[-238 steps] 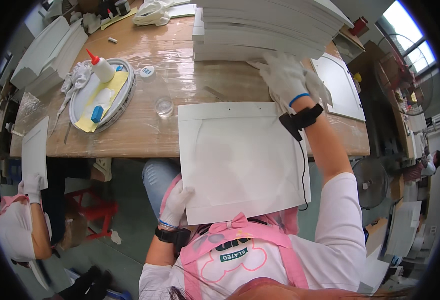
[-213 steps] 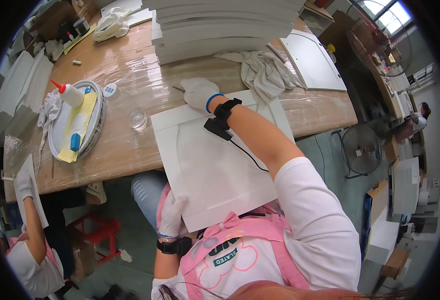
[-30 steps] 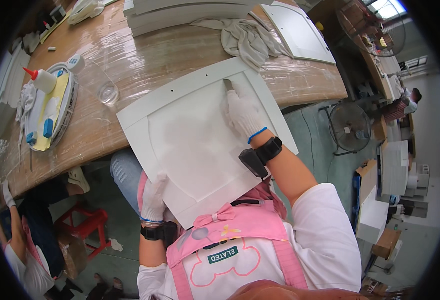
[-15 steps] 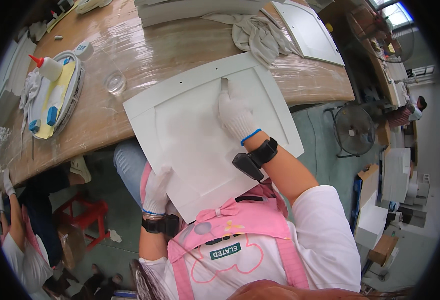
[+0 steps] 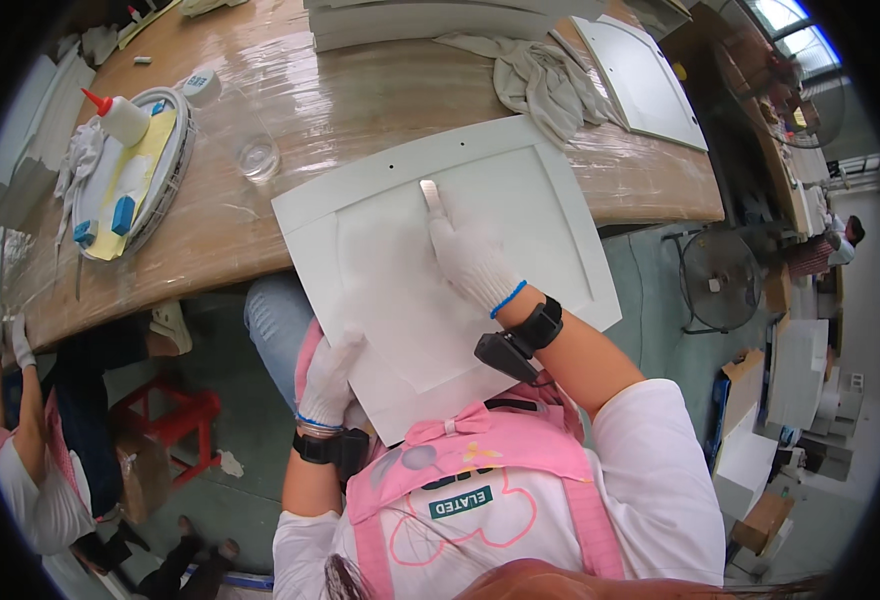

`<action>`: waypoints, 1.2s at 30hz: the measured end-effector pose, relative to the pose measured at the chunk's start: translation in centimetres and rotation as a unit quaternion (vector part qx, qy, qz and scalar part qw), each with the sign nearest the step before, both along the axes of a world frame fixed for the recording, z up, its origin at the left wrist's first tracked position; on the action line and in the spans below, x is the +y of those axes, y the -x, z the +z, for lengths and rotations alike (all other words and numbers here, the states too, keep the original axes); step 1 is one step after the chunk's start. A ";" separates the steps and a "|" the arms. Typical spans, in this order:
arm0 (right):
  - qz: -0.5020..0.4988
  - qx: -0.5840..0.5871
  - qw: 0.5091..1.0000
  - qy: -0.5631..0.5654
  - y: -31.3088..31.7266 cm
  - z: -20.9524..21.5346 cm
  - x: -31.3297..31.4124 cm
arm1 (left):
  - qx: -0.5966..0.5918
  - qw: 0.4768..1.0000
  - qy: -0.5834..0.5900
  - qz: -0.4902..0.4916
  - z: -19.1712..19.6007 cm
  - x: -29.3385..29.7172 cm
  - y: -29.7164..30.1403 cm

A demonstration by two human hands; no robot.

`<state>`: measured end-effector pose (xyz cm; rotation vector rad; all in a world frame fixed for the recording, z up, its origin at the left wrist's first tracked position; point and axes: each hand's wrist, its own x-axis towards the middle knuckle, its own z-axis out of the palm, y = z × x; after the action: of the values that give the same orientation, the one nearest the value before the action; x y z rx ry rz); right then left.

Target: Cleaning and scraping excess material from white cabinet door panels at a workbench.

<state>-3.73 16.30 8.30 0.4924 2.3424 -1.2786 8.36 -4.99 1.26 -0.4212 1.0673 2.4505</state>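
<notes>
A white cabinet door (image 5: 390, 330) with a recessed middle and a curved far edge lies tilted across my lap, its far part against the table edge. My left hand (image 5: 330, 378), in a white knit glove, is closed around the door's left edge near its lower corner; some fingers are hidden beneath. Over the recess, my gloved right hand (image 5: 475, 255) grips a small scraper (image 5: 430, 190) with a flat metal blade, its handle hidden in the glove. The blade is close to the upper recess border, below two small dark holes; whether it touches the surface I cannot tell.
The wrapped table (image 5: 360, 95) carries a clear cup (image 5: 258, 157), a crumpled cloth (image 5: 545, 80), another white door (image 5: 640, 80), and a round tray (image 5: 182, 160) with a red-tipped glue bottle (image 5: 123, 120). A red stool (image 5: 175, 425), a co-worker's gloved hand (image 5: 22, 342) and a floor fan (image 5: 720, 280) are nearby.
My right hand has moved the scraper leftward and slightly nearer along the recess. The left hand keeps its hold on the door's edge. The whole view has shifted a little.
</notes>
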 end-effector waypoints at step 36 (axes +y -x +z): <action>0.064 0.048 0.977 0.199 3.0 3.8 6.0 | 0.020 0.975 0.208 -0.081 -1.9 -1.7 0.0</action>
<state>-6.71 22.27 12.14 0.1513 2.0720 -1.6827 8.32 -6.68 -0.60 -0.3933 1.5737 2.0965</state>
